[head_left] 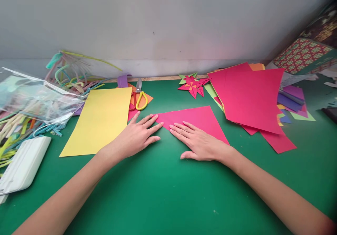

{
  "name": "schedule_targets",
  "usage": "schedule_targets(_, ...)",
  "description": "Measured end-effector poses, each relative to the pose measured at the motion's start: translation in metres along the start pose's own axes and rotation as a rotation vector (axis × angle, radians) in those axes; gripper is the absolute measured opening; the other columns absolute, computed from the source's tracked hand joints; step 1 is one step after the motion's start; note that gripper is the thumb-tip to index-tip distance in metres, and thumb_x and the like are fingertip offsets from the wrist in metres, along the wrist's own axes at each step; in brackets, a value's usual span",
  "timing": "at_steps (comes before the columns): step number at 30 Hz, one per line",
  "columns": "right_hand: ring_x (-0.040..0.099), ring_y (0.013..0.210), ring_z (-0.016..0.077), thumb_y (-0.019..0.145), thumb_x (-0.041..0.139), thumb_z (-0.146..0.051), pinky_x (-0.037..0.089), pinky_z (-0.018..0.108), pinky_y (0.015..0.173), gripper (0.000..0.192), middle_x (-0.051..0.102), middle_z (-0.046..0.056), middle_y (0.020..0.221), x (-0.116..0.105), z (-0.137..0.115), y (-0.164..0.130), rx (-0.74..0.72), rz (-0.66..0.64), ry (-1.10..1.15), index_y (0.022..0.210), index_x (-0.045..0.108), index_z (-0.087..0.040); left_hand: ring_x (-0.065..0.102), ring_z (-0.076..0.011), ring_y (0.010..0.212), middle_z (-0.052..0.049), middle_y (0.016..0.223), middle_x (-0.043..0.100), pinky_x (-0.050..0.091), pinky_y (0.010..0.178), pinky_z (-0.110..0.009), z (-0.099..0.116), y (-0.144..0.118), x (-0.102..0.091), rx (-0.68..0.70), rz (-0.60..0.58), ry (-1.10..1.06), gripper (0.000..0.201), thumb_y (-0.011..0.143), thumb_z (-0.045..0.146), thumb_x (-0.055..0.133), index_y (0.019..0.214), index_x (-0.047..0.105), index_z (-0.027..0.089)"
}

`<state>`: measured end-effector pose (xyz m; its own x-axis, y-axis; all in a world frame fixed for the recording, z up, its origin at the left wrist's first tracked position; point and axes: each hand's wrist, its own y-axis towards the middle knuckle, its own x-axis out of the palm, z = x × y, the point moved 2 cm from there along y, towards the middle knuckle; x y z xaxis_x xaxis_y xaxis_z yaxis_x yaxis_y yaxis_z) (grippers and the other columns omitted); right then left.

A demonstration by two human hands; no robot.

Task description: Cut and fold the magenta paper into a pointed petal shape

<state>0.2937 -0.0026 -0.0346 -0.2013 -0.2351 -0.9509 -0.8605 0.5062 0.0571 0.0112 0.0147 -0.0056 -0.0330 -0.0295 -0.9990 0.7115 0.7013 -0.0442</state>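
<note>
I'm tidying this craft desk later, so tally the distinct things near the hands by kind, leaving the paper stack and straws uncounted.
Folded pink paper triangle under both hands: 1
Yellow sheet: 1
Scissors: 1
Folded paper star: 1
Clear plastic bag: 1
White plastic case: 1
Total: 6

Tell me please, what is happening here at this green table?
A person presses both bare hands flat on a pink paper triangle lying on the green mat. The left hand rests at its left tip, and the right hand lies along its lower edge. A yellow sheet lies to the left, with yellow-handled scissors behind it. A folded paper star and a pile of coloured sheets sit to the right.
</note>
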Motion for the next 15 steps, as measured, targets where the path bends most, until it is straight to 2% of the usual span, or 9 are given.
schedule_targets(4,0.015,0.165,0.0329,0.099,0.051,-0.073,0.014,0.054,0.135,0.104,0.017,0.017,0.177,0.0037,-0.0042,-0.0018,-0.011,0.011,-0.003,0.172,0.006,-0.014,0.04,-0.035,0.156,-0.013,0.17,0.038,0.008,0.131,-0.065,-0.0012,-0.0001,-0.0009,-0.001,-0.009,-0.002,0.06,0.11,0.058,0.035,0.161,0.047,0.029)
schedule_targets(15,0.023,0.163,0.0338,0.1,0.055,-0.069,0.021,0.057,0.132,0.101,0.025,0.018,0.175,0.0025,-0.0038,-0.0031,-0.033,0.038,0.001,0.172,0.008,-0.015,0.042,-0.033,0.155,-0.011,0.169,0.041,0.008,0.131,-0.063,-0.0061,-0.0014,-0.0006,0.019,0.007,-0.031,0.058,0.11,0.057,0.038,0.163,0.044,0.034)
